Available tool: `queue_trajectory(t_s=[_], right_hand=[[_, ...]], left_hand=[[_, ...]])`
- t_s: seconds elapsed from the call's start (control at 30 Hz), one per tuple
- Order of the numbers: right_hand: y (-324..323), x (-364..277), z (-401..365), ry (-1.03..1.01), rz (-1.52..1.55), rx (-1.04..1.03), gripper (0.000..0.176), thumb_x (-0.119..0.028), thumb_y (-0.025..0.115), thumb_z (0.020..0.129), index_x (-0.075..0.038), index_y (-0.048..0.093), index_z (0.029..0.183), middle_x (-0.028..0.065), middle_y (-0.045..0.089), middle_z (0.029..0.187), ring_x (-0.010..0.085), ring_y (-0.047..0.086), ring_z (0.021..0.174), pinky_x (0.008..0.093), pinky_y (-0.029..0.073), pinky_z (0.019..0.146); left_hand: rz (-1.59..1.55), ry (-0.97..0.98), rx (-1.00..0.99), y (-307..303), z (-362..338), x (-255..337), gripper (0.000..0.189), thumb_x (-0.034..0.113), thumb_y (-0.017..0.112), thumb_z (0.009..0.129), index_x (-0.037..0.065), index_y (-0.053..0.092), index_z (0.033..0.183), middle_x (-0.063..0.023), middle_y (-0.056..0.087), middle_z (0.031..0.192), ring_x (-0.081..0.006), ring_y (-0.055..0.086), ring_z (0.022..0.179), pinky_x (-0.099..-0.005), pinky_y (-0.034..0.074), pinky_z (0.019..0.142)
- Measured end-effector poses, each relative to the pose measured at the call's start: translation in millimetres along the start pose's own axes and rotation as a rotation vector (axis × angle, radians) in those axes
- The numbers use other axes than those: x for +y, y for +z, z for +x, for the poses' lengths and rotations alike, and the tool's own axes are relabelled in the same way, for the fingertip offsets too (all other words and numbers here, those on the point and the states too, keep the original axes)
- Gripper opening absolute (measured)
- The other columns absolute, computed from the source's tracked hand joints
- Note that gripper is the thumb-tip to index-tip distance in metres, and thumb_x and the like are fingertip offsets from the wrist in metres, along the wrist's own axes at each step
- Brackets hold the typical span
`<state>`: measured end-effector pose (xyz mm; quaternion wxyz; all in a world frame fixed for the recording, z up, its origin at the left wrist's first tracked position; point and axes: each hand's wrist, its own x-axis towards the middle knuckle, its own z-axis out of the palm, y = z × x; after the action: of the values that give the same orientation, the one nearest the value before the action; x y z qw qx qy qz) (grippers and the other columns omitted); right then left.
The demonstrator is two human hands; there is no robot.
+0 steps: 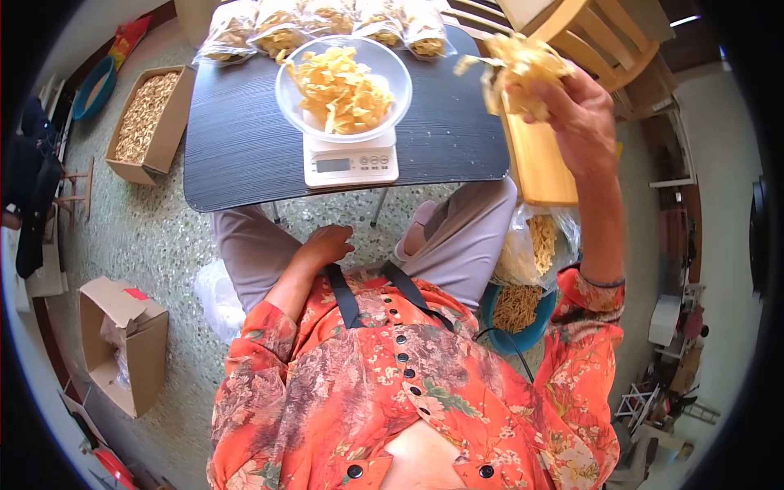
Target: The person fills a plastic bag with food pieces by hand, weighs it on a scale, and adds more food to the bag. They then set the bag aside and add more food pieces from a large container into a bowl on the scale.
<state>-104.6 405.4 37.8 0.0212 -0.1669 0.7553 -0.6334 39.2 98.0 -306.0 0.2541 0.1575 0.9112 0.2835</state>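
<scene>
My right hand (pixel 581 114) is raised at the table's right edge, its fingers closed around a bunch of pale yellow dried curly pieces (pixel 523 73). More of the same dried pieces (pixel 343 91) are heaped in a translucent plastic bowl (pixel 287 106). That bowl stands on a white digital kitchen scale (pixel 351 167), whose display is too faint to read. Near my thigh, my left hand (pixel 327 245) rests with fingers loosely curled and nothing visible in them.
Several filled clear bags (pixel 327 18) line the back of the dark folding table (pixel 233 122). To the right are a wooden stool (pixel 539 167), an open plastic bag (pixel 543 245) and a blue basin (pixel 494 314). Cardboard boxes (pixel 167 135) stand at left.
</scene>
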Motion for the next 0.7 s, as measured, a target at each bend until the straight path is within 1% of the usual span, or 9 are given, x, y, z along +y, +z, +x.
queue_trajectory(t_s=[0.13,0.2,0.27,0.37,0.53,0.6,0.63,0.67,0.7], right_hand=[[70.0,-16.8,41.9,-0.119,-0.04,-0.184,0.032,-0.013,0.072,0.086,0.006,0.064,0.11,0.0095,0.071,0.091,0.0113,0.065,0.068,0.0236,0.054,0.061],[91.0,-17.6,55.6,-0.148,-0.079,-0.23,0.032,-0.015,0.073,0.086,0.005,0.065,0.109,0.0087,0.07,0.09,0.0104,0.065,0.069,0.0232,0.054,0.061],[110.4,-12.2,67.0,-0.174,-0.115,-0.275,0.033,-0.018,0.075,0.085,0.005,0.066,0.108,0.0078,0.07,0.089,0.0095,0.065,0.069,0.0227,0.054,0.06],[132.9,-0.3,77.8,-0.119,-0.033,-0.364,0.033,-0.023,0.076,0.084,0.002,0.068,0.104,0.0051,0.069,0.089,0.0074,0.065,0.073,0.0211,0.056,0.061],[154.0,17.3,81.9,-0.026,-0.06,-0.304,0.033,-0.026,0.078,0.082,0.002,0.07,0.098,0.0055,0.069,0.08,0.0081,0.065,0.068,0.0231,0.056,0.057],[156.7,17.8,80.5,0.007,-0.289,-0.267,0.036,-0.031,0.077,0.082,0.001,0.07,0.097,0.0053,0.068,0.075,0.0079,0.064,0.066,0.0231,0.054,0.053],[157.1,12.9,80.5,0.019,-0.479,-0.259,0.041,-0.037,0.077,0.08,0.0,0.071,0.095,0.0064,0.068,0.073,0.0119,0.064,0.063,0.0272,0.054,0.055],[157.4,13.8,82.0,0.017,-0.481,-0.26,0.041,-0.037,0.077,0.08,0.0,0.071,0.095,0.0064,0.068,0.073,0.0119,0.064,0.063,0.0272,0.054,0.055],[157.6,18.0,84.5,-0.059,-0.633,-0.235,0.041,-0.039,0.077,0.08,-0.001,0.07,0.095,0.0066,0.066,0.071,0.0113,0.063,0.063,0.0268,0.053,0.056]], left_hand=[[-0.028,0.033,0.058,-2.3,-1.8,3.2,0.03,0.028,0.068,0.083,0.004,0.061,0.099,-0.0193,0.066,0.1,-0.0386,0.062,0.1,-0.0478,0.048,0.082],[-0.03,0.031,0.063,-7.0,-3.2,9.8,0.03,0.027,0.069,0.083,0.004,0.061,0.099,-0.0193,0.066,0.099,-0.0387,0.062,0.1,-0.0479,0.048,0.082],[-0.029,-0.037,-0.065,-15.7,-2.2,15.6,0.039,0.028,0.068,0.084,0.007,0.061,0.115,-0.0195,0.065,0.108,-0.0382,0.06,0.105,-0.047,0.047,0.088],[-0.019,-0.028,-0.042,-15.7,0.1,15.8,0.037,0.027,0.068,0.084,0.006,0.06,0.112,-0.0197,0.066,0.105,-0.0384,0.061,0.103,-0.0481,0.047,0.086],[-0.04,-0.013,-0.035,-16.7,0.2,15.4,0.035,0.027,0.068,0.084,0.006,0.06,0.11,-0.0201,0.065,0.102,-0.0383,0.061,0.102,-0.0484,0.047,0.084],[-0.049,-0.019,-0.036,-18.5,-0.1,16.3,0.034,0.027,0.068,0.084,0.006,0.06,0.109,-0.0202,0.065,0.102,-0.0384,0.061,0.102,-0.0482,0.047,0.084],[-0.048,-0.018,-0.033,-18.0,0.4,15.8,0.034,0.027,0.068,0.084,0.006,0.06,0.108,-0.0203,0.065,0.102,-0.0385,0.061,0.102,-0.0482,0.047,0.084],[-0.048,-0.015,-0.031,-17.8,0.5,15.6,0.033,0.027,0.068,0.084,0.006,0.06,0.108,-0.0205,0.065,0.102,-0.0387,0.061,0.101,-0.0482,0.047,0.084],[-0.048,-0.017,-0.029,-16.1,0.9,14.2,0.033,0.027,0.068,0.084,0.006,0.06,0.108,-0.0205,0.065,0.102,-0.0387,0.061,0.101,-0.0482,0.047,0.084]])
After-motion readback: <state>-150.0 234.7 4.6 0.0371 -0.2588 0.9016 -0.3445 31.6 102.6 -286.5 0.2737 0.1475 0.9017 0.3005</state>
